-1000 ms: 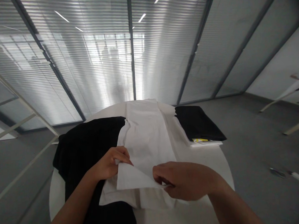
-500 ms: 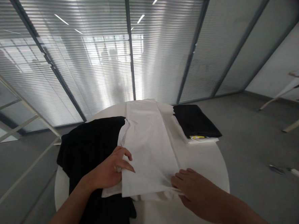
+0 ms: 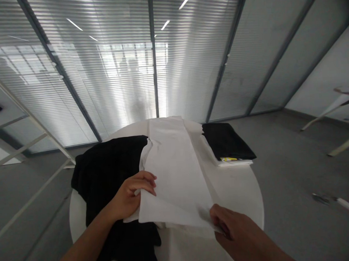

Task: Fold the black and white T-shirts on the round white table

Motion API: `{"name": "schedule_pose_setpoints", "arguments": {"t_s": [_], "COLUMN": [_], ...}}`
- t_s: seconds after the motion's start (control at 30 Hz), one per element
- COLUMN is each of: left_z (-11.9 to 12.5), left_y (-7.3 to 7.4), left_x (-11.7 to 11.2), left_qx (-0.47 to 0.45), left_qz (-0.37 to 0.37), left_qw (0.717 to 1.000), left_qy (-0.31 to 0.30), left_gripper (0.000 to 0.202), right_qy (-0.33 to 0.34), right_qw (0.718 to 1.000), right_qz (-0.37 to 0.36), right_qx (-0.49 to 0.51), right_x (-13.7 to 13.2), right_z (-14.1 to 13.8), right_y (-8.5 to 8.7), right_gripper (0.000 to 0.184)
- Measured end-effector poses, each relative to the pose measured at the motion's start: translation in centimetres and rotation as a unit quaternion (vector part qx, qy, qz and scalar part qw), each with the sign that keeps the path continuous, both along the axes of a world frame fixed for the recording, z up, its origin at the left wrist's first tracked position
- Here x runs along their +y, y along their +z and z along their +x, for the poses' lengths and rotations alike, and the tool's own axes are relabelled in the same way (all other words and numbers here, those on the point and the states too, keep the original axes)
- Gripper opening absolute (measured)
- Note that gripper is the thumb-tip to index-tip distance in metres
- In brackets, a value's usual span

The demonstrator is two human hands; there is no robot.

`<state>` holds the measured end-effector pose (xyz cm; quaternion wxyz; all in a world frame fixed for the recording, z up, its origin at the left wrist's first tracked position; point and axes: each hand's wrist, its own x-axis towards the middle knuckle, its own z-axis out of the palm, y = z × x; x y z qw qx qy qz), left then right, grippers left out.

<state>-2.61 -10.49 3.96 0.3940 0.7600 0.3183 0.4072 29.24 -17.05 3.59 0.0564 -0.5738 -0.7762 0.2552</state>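
A folded white garment (image 3: 177,169) lies lengthwise across a round white table (image 3: 249,196). At its near left edge, my left hand (image 3: 138,191) pinches the cloth between thumb and fingers. My right hand (image 3: 233,229) is closed on the near right corner, which is pulled taut and slightly raised, with a lower layer showing beneath the hem. Under my left forearm and the white cloth's left side spreads a loose black garment (image 3: 108,166). Part of it is hidden by my arm.
At the table's right side rests a stack of folded black (image 3: 228,141) and white cloth with a small yellow patch. A glass wall with blinds (image 3: 115,90) stands behind. There is a white metal frame (image 3: 41,130) on the left and furniture legs (image 3: 345,143) on the right.
My right hand has moved slightly right and nearer, drawing the corner of the white garment tight. The fingers of my left hand have closed more on its left edge. The view has shifted slightly.
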Motion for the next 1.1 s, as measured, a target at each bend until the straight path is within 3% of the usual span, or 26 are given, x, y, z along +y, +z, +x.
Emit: {"name": "schedule_pose_setpoints", "arguments": {"t_s": [0.13, 0.27, 0.37, 0.43, 0.53, 0.63, 0.7, 0.8, 0.9, 1.0, 1.1], "left_z": [-0.4, -2.8, -4.4, -5.1, -5.8, -5.8, -5.1, -3.5, -1.8, -0.6, 0.0], "left_y": [1.2, 0.0, -1.1, -1.3, -0.7, -0.1, -0.5, -2.1, -3.5, -4.2, -4.6], "left_x": [-0.1, -0.7, -1.7, -2.2, -1.9, 0.6, 3.1, 7.1, 10.7, 13.5, 15.0], "left_qx": [0.034, 0.085, 0.122, 0.13, 0.126, 0.165, 0.215, 0.328, 0.394, 0.384, 0.356], "left_qz": [-0.003, -0.043, -0.085, -0.091, -0.104, -0.127, -0.145, -0.158, -0.166, -0.181, -0.189], "left_qw": [0.999, 0.995, 0.988, 0.985, 0.987, 0.968, 0.944, 0.896, 0.852, 0.833, 0.832], "left_qy": [-0.015, -0.017, -0.044, -0.061, -0.005, 0.137, 0.204, 0.255, 0.3, 0.355, 0.381], "left_gripper": [0.022, 0.022, 0.02, 0.02, 0.025, 0.031, 0.039, 0.046, 0.057, 0.061, 0.065], "right_qy": [0.146, 0.194, 0.17, 0.118, 0.002, -0.072, -0.076, -0.047, 0.0, 0.057, 0.079], "right_qw": [0.989, 0.98, 0.983, 0.99, 0.997, 0.994, 0.993, 0.997, 1.0, 0.998, 0.996], "right_qz": [-0.026, -0.029, 0.001, 0.034, 0.07, 0.082, 0.08, 0.047, 0.003, -0.025, -0.034], "right_qx": [0.009, 0.044, 0.074, 0.065, 0.02, -0.022, -0.037, -0.038, -0.006, 0.025, 0.034], "right_x": [0.1, 1.5, 3.3, 4.8, 7.0, 8.4, 8.6, 8.5, 8.5, 9.0, 9.3], "right_z": [0.7, 0.6, -0.2, -0.6, -1.2, -1.7, -2.1, -2.8, -2.9, -2.2, -1.2], "right_y": [0.9, 1.7, 1.7, 1.0, -1.0, -2.9, -3.7, -3.8, -3.3, -2.9, -2.8], "right_gripper": [0.01, 0.012, 0.013, 0.017, 0.019, 0.025, 0.035, 0.046, 0.037, 0.022, 0.015]}}
